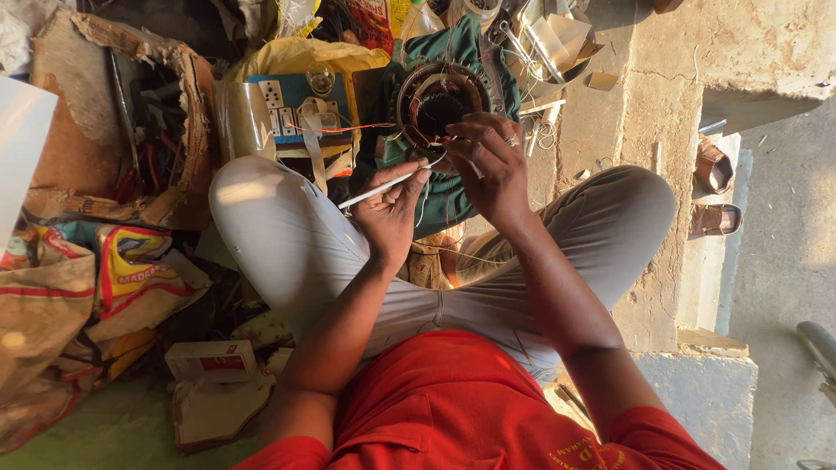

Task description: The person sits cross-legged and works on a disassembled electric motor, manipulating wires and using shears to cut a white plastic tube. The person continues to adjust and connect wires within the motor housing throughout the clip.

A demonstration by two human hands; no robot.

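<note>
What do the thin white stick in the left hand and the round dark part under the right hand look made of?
Thin white stick: probably smooth plastic tubing or sleeving, evenly white, slightly bent. Round dark part: seemingly metal, a dull ring holding reddish, glossy coils that look like copper wire.

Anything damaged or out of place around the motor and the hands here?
Yes. The cardboard box at upper left is torn and ragged along its rim, with tools heaped inside. The motor stator sits opened, its windings and loose wires exposed. The left hand holds a thin white sleeve; the right hand works at the windings.
</note>
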